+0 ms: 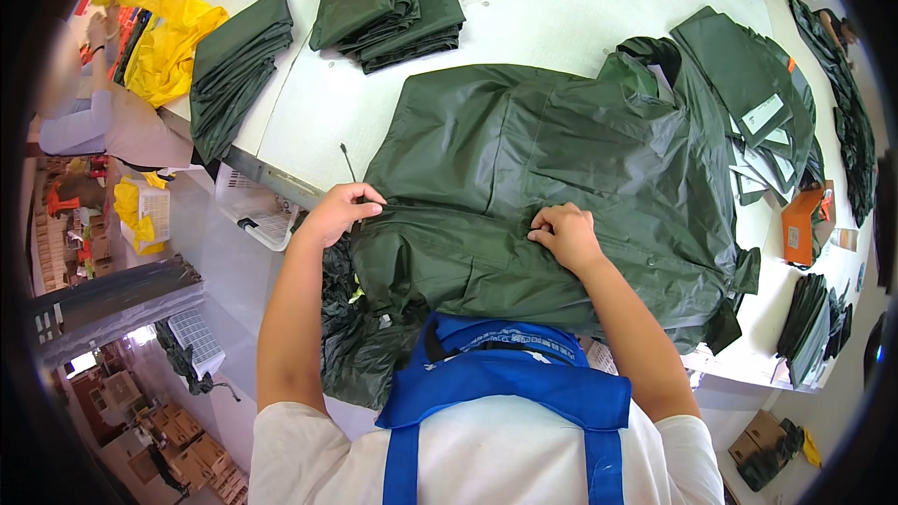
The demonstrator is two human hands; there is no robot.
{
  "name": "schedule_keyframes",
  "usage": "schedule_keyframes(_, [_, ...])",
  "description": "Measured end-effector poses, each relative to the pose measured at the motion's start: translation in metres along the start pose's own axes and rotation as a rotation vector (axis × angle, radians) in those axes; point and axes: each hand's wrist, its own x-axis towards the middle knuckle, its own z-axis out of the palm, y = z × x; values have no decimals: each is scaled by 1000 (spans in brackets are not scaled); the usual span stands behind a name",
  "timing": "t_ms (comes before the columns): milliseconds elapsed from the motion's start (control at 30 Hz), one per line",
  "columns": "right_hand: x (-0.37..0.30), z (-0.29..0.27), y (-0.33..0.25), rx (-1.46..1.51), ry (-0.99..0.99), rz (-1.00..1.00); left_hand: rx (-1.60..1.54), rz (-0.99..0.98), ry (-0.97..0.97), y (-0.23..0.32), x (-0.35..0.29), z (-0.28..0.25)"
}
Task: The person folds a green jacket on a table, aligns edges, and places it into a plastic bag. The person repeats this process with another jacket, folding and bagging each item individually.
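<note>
A dark green rain jacket (599, 168) lies spread across the white table, its collar toward the upper right and its near part hanging over the front edge. At the jacket's left edge, my left hand (341, 212) pinches the fabric between thumb and fingers. My right hand (567, 232) rests on the middle of the jacket, its fingers curled closed on the front seam. Whether a fold of cloth is inside those fingers is hard to see, but they press at the fabric. Snap buttons show along the jacket's near right part.
Folded dark green garments (388, 5) are stacked at the back, with another pile (241, 70) at the left. Green pouches with white labels (762, 112) and an orange box (806, 224) lie right. A co-worker (103, 112) handles yellow fabric (159, 37). A white basket (257, 206) stands below the table edge.
</note>
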Motion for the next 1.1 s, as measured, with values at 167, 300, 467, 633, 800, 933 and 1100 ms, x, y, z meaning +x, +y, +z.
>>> schedule_keyframes(167, [1,5,-1,-138,34,-58,178,49,26,15,-5,5])
schedule_keyframes(300, [3,7,3,-196,55,-112,230,99,93,25,-6,12])
schedule_keyframes(467, [4,3,4,-171,32,-100,330,171,235,19,-4,15])
schedule_keyframes(633, [6,-49,13,440,180,-137,356,208,218,16,2,12])
schedule_keyframes(800, [59,-200,167,-219,1089,249,-127,117,287,69,46,10])
schedule_keyframes(933, [69,-230,289,112,715,803,-479,123,200,90,103,13])
schedule_keyframes(1100, [-19,-276,186,964,799,223,-336,320,-342,81,-31,11])
